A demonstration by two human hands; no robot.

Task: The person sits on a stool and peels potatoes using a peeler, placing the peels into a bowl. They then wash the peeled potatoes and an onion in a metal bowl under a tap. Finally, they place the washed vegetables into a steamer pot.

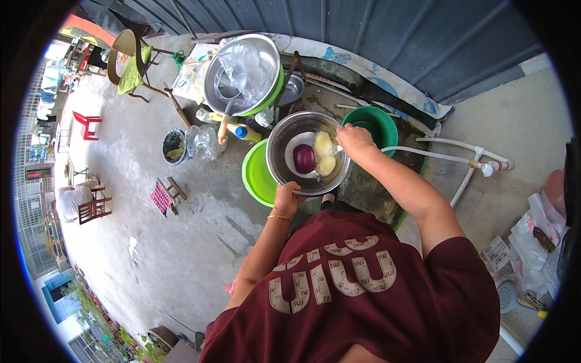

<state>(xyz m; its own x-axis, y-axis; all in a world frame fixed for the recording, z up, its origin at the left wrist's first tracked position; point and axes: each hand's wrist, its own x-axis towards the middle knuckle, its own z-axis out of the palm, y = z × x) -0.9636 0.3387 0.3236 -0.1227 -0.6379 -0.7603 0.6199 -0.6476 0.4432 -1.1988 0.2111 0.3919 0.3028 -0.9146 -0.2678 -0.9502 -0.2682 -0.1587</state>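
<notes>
My left hand [287, 199] grips the near rim of a stainless steel bowl [285, 128]. Inside lie a purple onion [304, 159] and pale peeled vegetables [323, 145], perhaps potatoes. Over the bowl's right rim, my right hand [354, 139] holds the end of a white hose [408, 149], whose tip points into the bowl. A dark green bucket [386, 131] stands just beyond that hand. Left of the bowl, partly covered by it, is a light green basin [256, 174].
A large steel basin [209, 86] with plastic bags and a ladle stands at the back. Nearby are a yellow bottle [252, 135], a small bin [174, 147] and a folding stool [162, 198]. White pipes [492, 162] lie at right. A seated person [72, 202] is far left.
</notes>
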